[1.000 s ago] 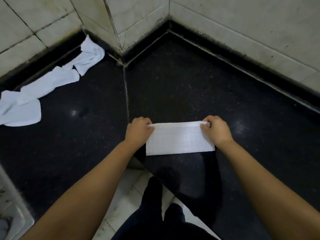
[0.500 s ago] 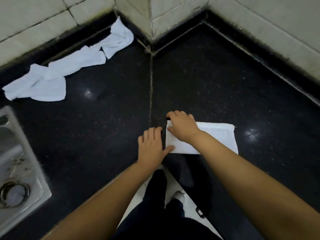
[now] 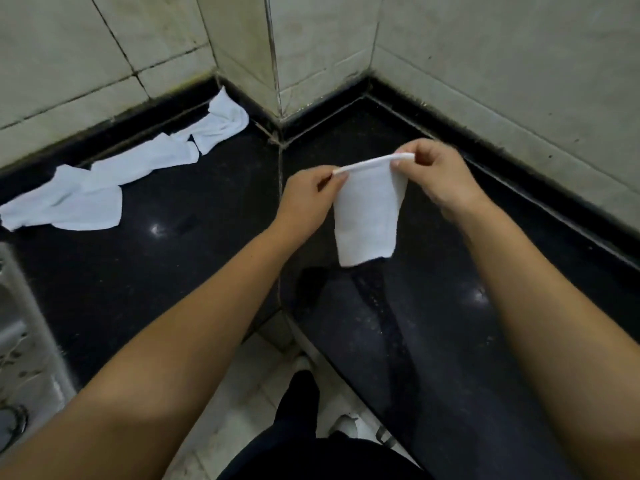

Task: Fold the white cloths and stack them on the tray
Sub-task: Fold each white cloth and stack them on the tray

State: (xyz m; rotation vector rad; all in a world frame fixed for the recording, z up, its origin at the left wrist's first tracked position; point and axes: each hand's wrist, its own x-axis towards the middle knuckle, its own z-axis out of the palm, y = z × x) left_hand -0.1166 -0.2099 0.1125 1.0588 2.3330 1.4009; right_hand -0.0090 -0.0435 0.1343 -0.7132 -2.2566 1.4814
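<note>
Head view of a polished black stone countertop (image 3: 194, 258) set into a corner of pale tiled wall (image 3: 502, 64). At the centre of the frame, a small folded white cloth (image 3: 367, 220) hangs above the counter, held up by its folded top edge and clear of the surface; its lower end hangs free and its dark reflection lies on the stone below. The left hand (image 3: 306, 200) pinches the left end of that top edge between thumb and curled fingers; the right hand (image 3: 434, 176) pinches the right end likewise, at about 1 o'clock from the left hand. Both forearms enter from the bottom corners. Toward 10 o'clock from the held cloth, well apart from it, a row of loose, crumpled white cloths (image 3: 114, 187) lies along the wall base, running from the left edge to the wall corner. At 8 o'clock, on the left frame edge, part of a stainless steel sink (image 3: 24, 344) shows. At 6 o'clock, dark trousers (image 3: 301, 455) and a light tiled floor (image 3: 242, 393) are visible below the counter edge.
</note>
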